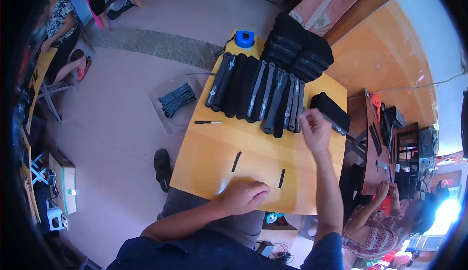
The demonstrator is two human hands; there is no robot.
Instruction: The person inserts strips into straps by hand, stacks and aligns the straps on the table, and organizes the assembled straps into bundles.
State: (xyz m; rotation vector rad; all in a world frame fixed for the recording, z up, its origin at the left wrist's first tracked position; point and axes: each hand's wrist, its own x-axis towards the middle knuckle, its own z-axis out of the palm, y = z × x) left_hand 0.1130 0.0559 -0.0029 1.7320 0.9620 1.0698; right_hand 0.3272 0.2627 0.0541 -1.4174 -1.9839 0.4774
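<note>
Has the left hand (243, 197) curled into a loose fist at about half past six, over the near edge of the yellow wooden counter (204, 158), taking twelve o'clock as the far end. Has the right hand (316, 131) at three o'clock, with fingers bent and thumb drawn toward them; cannot tell whether to call that pinch empty or filled. Holds those fingers just beside the three o'clock end of a row of dark straps (243, 87), and near a folded black bundle (329, 111) edged in grey along its lower side.

Shows the row laid side by side across the middle and far part of the counter, in black and grey, with pale marks on several. Shows a short black strip (236, 161) at seven o'clock, just beyond the left fist, and a second black strip (282, 178) between five and six, lying apart from the first.

Includes a tall black stack (297, 48) between twelve and one, close behind the row; a rounded blue case (244, 39) near half past eleven; and a slim screwdriver (208, 122) at nine. Includes, beyond the counter's edge at half past nine, a clear tray (163, 123) with a bundle of dark strips (176, 99) inside. Shows a seated person (378, 226) at half past four, with both hands together beside a reddish counter (373, 172).
</note>
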